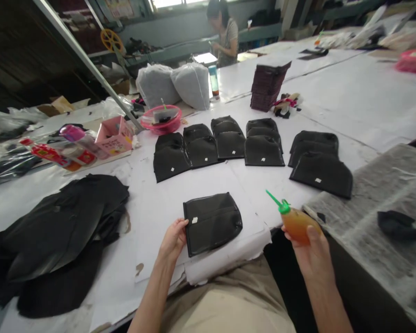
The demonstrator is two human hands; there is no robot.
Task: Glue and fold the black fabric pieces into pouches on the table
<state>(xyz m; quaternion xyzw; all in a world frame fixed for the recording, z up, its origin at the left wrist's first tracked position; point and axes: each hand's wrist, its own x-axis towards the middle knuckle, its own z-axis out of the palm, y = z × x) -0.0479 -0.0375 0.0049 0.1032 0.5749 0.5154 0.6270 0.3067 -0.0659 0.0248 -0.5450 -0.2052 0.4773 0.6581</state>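
My left hand [176,237] pinches the left edge of a black fabric piece [213,224], which lies near the table's front edge with a small white tag on it. In my right hand [308,247] is a squeeze bottle [300,225] of amber liquid, its green nozzle pointing up and to the left. The bottle is held right of the black piece, apart from it. Beyond them, several overlapping black pieces [201,150] with white tags lie in a curved row, the rightmost group [321,169] near the grey covered surface.
Dark cloth [55,231] is heaped at the left. Behind it stand a pink box [114,136], bottles and a pink basin [161,121]. A dark stack [268,88] rises on the white table [333,101]. Another person [225,37] is at the back.
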